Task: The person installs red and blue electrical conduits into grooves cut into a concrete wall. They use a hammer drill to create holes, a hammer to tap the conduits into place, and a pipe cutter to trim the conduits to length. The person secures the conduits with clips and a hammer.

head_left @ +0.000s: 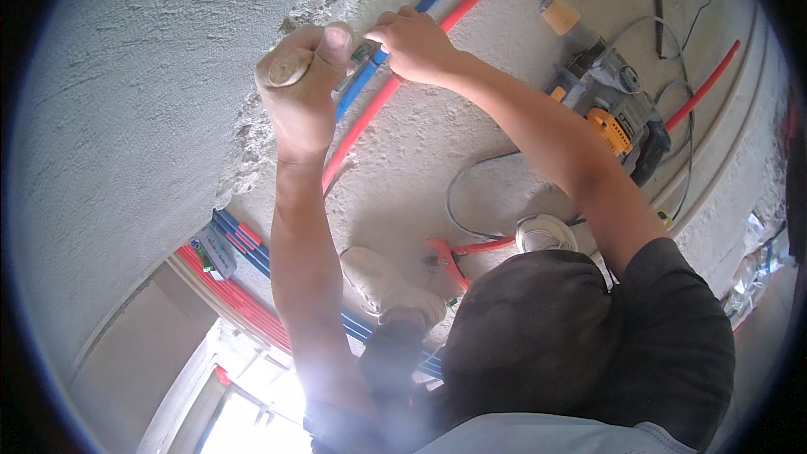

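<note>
My left hand (301, 92) is closed round a handle, whose round, pale butt end (288, 67) shows on top of the fist; the rest of the tool is hidden. Beside its thumb, against a blue pipe (360, 84), lies a small grey-green piece (358, 59) that I cannot make out. My right hand (416, 46) reaches across the blue pipe and a red pipe (370, 109) running alongside it. Its fingers are pinched together near the blue pipe, and what they hold, if anything, is hidden. Both pipes lie on the rough floor by the wall's foot.
A red pipe cutter (451, 265) lies between my shoes. Off to the right is a grey and yellow power tool (618, 109) with a cable (458, 185). A tan cylinder (560, 15) hangs on a wire. Red pipes (239, 298) run along the left, beside a grey box (214, 254).
</note>
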